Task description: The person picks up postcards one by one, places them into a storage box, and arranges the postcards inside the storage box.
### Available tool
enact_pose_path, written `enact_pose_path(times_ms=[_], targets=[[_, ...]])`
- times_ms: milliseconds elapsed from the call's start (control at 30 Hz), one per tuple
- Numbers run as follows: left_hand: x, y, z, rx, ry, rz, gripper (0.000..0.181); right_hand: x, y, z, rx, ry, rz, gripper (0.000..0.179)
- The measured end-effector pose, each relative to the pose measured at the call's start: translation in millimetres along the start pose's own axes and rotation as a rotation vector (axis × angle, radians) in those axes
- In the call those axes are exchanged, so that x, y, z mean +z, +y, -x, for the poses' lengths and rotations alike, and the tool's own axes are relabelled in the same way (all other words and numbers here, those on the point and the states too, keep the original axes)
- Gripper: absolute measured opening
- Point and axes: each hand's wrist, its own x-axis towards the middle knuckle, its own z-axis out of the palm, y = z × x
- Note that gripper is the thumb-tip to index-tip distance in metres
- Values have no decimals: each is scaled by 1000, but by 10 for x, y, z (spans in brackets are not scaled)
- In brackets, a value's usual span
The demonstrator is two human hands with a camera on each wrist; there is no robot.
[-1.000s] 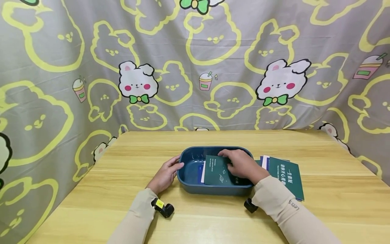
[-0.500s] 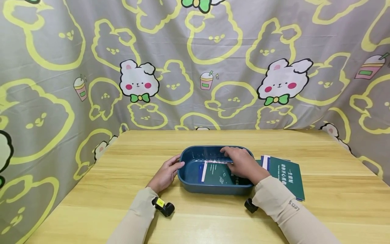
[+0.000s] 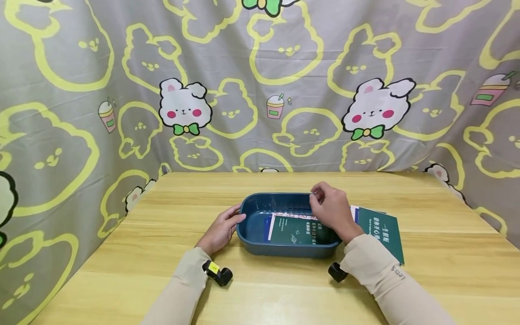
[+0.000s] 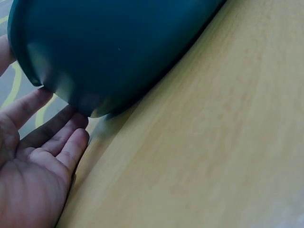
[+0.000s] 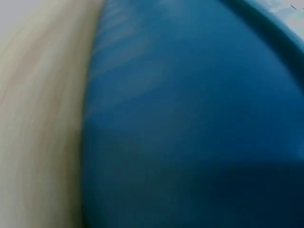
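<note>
Seemingly, the work is partway: a green printed card (image 3: 290,232) lies inside the blue tub (image 3: 276,251), while overlapping cards (image 3: 387,234) lie right of it on the surface (image 3: 162,212). The left grip (image 3: 221,230) clasps the tub's end; whether the right grip (image 3: 332,210), by its far rim, holds anything, I cannot tell.

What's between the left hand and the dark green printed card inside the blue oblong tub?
Head view: the tub's left wall, bare floor, then blue card edge and white card edge.
</note>
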Motion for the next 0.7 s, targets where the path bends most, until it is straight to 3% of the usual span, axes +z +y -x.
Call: enact_pose_path(times_ms=[133,233,400,700], targets=[[-5,6,9,4,4,5,53,-45,123,-36,184,129,-126,9],[-6,-4,7,5,3,8,54,-114,263,-58,342,107,-138,17],[-2,-31,7,5,9,12,54,-356,512,-84,499,-112,-34,36],[-21,-19,-1,15,3,-13,56,-868,919,-80,587,-546,183,72]])
